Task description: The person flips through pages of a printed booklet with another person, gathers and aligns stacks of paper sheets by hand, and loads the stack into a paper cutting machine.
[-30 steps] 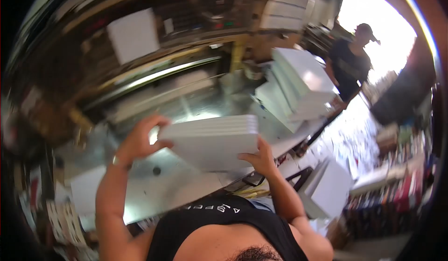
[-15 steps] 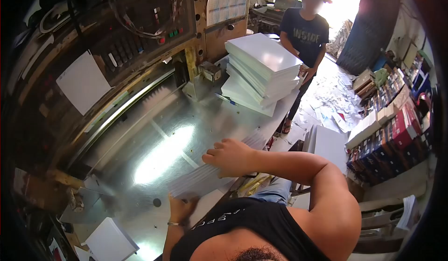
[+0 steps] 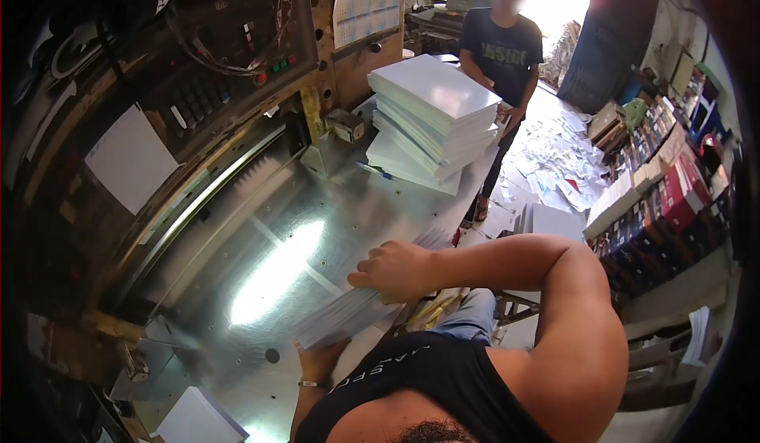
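A thick sheaf of paper [image 3: 336, 320] stands slanted on the metal table [image 3: 356, 213] close to my body, its sheet edges facing up. My right hand [image 3: 393, 270] is closed over its upper side, the fingers curled round the sheets. At the sheaf's lower end my left hand [image 3: 323, 360], with a bracelet at the wrist, grips the corner; part of its fingers are hidden by the paper and my shirt. The far end of the sheaf looks blurred.
A tall uneven paper stack [image 3: 435, 110] stands at the table's far end, beside a pen [image 3: 376, 171]. Another paper stack [image 3: 199, 419] lies lower left. The machine's control panel [image 3: 214, 95] rises at left. A person [image 3: 503, 51] stands beyond the table. Piled books [image 3: 657, 197] line the right.
The view has shifted slightly, moving the tall stack and the person left in the picture. Both hands keep hold of the sheaf; its near sheets look a little more spread.
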`<state>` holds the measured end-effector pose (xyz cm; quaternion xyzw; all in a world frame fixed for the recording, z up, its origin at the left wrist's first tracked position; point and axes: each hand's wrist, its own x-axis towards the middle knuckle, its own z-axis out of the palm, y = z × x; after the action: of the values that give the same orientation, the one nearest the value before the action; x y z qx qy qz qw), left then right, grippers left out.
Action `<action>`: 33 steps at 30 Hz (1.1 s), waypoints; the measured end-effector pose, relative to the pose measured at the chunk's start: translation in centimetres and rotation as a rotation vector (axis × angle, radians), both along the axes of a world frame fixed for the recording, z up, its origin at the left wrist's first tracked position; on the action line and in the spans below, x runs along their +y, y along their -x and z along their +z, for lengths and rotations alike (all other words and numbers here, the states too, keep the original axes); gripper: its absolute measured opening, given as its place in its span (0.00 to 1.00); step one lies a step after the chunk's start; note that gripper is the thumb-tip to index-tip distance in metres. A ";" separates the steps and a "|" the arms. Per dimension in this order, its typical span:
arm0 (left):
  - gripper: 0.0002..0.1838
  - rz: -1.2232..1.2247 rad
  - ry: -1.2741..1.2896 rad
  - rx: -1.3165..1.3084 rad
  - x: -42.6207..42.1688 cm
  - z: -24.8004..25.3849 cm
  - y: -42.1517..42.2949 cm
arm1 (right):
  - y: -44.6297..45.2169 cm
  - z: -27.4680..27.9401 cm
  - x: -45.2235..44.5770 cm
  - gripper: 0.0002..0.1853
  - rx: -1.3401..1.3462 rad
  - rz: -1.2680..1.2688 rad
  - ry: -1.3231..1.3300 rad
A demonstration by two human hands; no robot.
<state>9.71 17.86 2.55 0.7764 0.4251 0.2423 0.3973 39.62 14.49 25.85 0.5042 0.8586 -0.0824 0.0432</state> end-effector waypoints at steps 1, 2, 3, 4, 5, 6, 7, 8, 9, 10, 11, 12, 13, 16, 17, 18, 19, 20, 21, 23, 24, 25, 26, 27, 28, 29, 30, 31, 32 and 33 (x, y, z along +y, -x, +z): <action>0.32 0.017 0.064 -0.014 -0.3 0.3 -0.1 | -0.1 -0.1 0.0 0.31 0.006 0.014 -0.005; 0.31 0.034 0.126 -0.031 -0.5 0.6 -0.2 | -0.2 -0.3 0.1 0.31 0.013 0.025 -0.004; 0.31 0.052 0.186 -0.050 -0.6 1.0 -0.4 | -0.4 -0.4 0.2 0.32 0.018 0.036 -0.005; 0.30 0.042 0.131 -0.046 -0.5 1.1 -0.5 | -0.5 -0.4 0.4 0.32 0.023 0.046 -0.007; 0.29 0.031 0.076 -0.040 -0.5 1.2 -0.4 | -0.5 0.0 0.6 0.33 0.014 0.051 0.005; 0.28 0.020 0.023 -0.032 -0.4 1.3 -0.3 | -0.4 0.5 0.5 0.34 0.007 0.055 0.019; 0.28 0.014 -0.030 0.001 -0.4 1.5 -0.2 | -0.3 1.0 0.6 0.34 0.002 0.059 0.036; 0.27 0.008 -0.081 0.034 -0.5 1.7 -0.1 | -0.3 1.4 0.6 0.35 0.010 0.069 0.021; 0.27 0.000 -0.126 0.069 -0.7 1.9 0.0 | -0.2 1.6 0.5 0.35 0.021 0.079 0.011; 0.27 0.007 -0.100 0.041 -0.9 2.2 0.0 | -0.1 1.6 0.6 0.36 0.034 0.089 0.002; 0.27 0.015 -0.076 0.011 -0.9 2.5 -0.2 | -0.2 1.3 0.7 0.36 0.025 0.082 -0.001; 0.27 0.023 -0.052 -0.016 -1.0 2.6 -0.2 | 0.0 0.5 0.8 0.36 0.018 0.077 -0.004; 0.28 0.030 -0.065 0.013 -1.0 2.3 0.0 | 0.2 -0.2 0.7 0.36 0.013 0.073 -0.005; 0.28 0.039 -0.138 0.061 0.1 1.4 -0.4 | -0.1 -1.1 0.8 0.36 0.028 0.046 -0.017; 0.27 0.027 -0.163 0.062 -0.1 1.2 -0.3 | -0.2 -1.1 0.9 0.36 0.035 0.054 -0.017; 0.27 0.012 -0.185 0.069 -0.3 1.1 -0.1 | -0.2 -1.3 0.9 0.36 0.046 0.059 -0.013; 0.27 0.024 -0.194 0.049 -0.4 1.1 -0.2 | -0.2 -1.4 0.9 0.35 0.052 0.063 -0.013; 0.26 0.036 -0.204 0.025 -0.4 1.2 -0.5 | -0.4 -1.2 0.9 0.35 0.038 0.073 -0.013; 0.26 0.049 -0.212 0.005 -0.5 1.3 -0.7 | -0.4 -0.9 1.0 0.34 0.027 0.084 -0.011; 0.24 0.095 -0.073 -0.129 -0.6 1.1 -0.8 | -0.3 -0.4 1.1 0.34 0.020 0.105 -0.030; 0.24 0.096 -0.053 -0.151 -0.6 1.1 -0.8 | -0.4 -0.3 1.0 0.33 0.021 0.113 -0.047; 0.23 0.096 -0.032 -0.173 -0.6 1.2 -0.9 | -0.4 -0.3 0.9 0.33 0.025 0.118 -0.060; 0.22 0.072 -0.060 -0.147 -0.4 1.5 -0.7 | -0.3 -0.3 0.9 0.33 0.028 0.113 -0.058; 0.22 0.046 -0.092 -0.123 -0.1 1.7 -0.6 | -0.2 -0.4 0.9 0.33 0.031 0.107 -0.061; 0.23 0.036 -0.087 -0.079 0.1 1.0 -0.4 | -0.2 -0.4 0.9 0.32 0.032 0.101 -0.065; 0.24 0.025 -0.083 -0.035 0.2 -0.3 0.0 | -0.2 -0.8 0.7 0.30 0.043 0.100 -0.063; 0.26 0.014 -0.085 0.012 0.4 0.1 -0.1 | -0.2 -1.3 0.8 0.28 0.055 0.098 -0.067; 0.24 0.016 -0.130 0.041 0.9 0.7 -0.5 | -0.4 -1.3 1.1 0.25 0.059 0.096 -0.081; 0.23 0.018 -0.167 0.073 0.4 1.3 -0.6 | -0.5 -1.2 1.3 0.25 0.057 0.097 -0.067; 0.22 0.017 -0.199 0.111 -0.1 2.0 -0.6 | -0.4 -1.0 1.4 0.25 0.061 0.097 -0.048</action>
<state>10.27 17.79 4.55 0.8204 0.4271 0.2434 0.2922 40.04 15.91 24.90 0.4603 0.8846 -0.0747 0.0088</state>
